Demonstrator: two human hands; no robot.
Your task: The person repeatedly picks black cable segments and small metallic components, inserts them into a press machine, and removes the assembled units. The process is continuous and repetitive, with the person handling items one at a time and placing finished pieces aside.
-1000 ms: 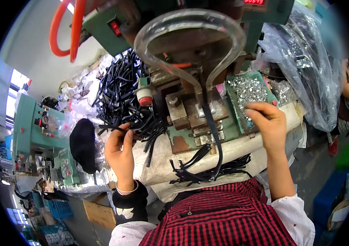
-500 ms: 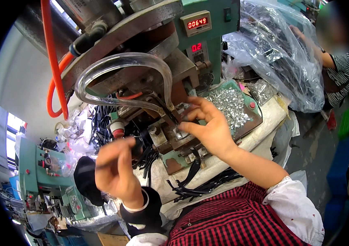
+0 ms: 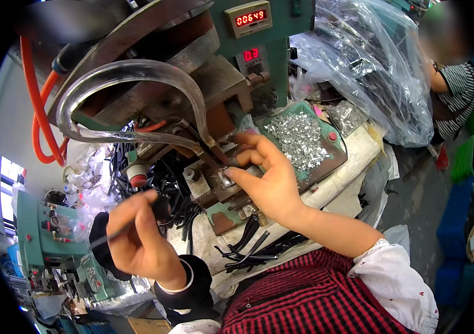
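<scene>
My left hand (image 3: 145, 239) is raised at the left with its fingers closed on a thin black strip (image 3: 99, 242), one end of which sticks out on the left; motion blurs it. My right hand (image 3: 273, 181) reaches to the die block (image 3: 215, 181) of a press, fingers curled and thumb tip down by a small shiny metal piece (image 3: 227, 179). What lies between these fingertips is too small to make out. Two dark metal prongs (image 3: 210, 153) slant down to the die, just left of the right fingers. Several black strips (image 3: 251, 250) lie in front of the die.
A green tray (image 3: 334, 158) heaped with small silver pieces (image 3: 298, 142) stands right of the die. A clear hose (image 3: 131, 69) loops above the work. A red button (image 3: 137, 177) sits left of the die. Another person (image 3: 454, 83) stands by a clear plastic bag (image 3: 365, 72) at the far right.
The view has shifted, so the press sits further left in the picture. My right hand stays at the die. My left hand keeps its raised, closed pose; the lower red display has changed.
</scene>
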